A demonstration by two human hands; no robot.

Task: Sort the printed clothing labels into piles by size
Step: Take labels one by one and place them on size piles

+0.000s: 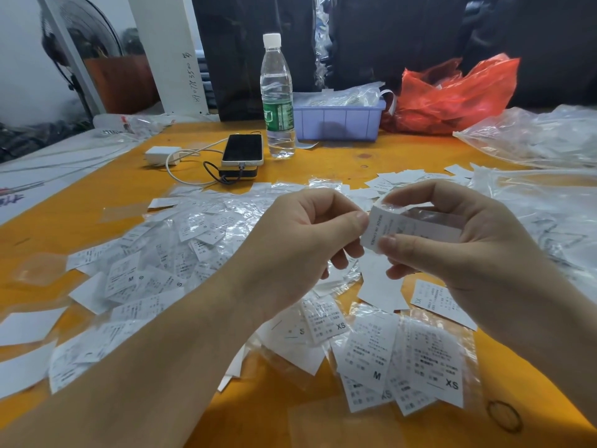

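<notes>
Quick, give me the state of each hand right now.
Left hand: pinches the near end of the label.
Right hand: grips the same label, fingers curled round it.

Matt white paper labels (371, 357) in glossy clear plastic sleeves (436, 218); smooth orange tabletop (97, 202).

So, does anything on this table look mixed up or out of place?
Yes. Near the front edge, labels marked M and XS overlap in one cluster, so sizes are mixed there. Both hands, left and right, pinch one label.
</notes>
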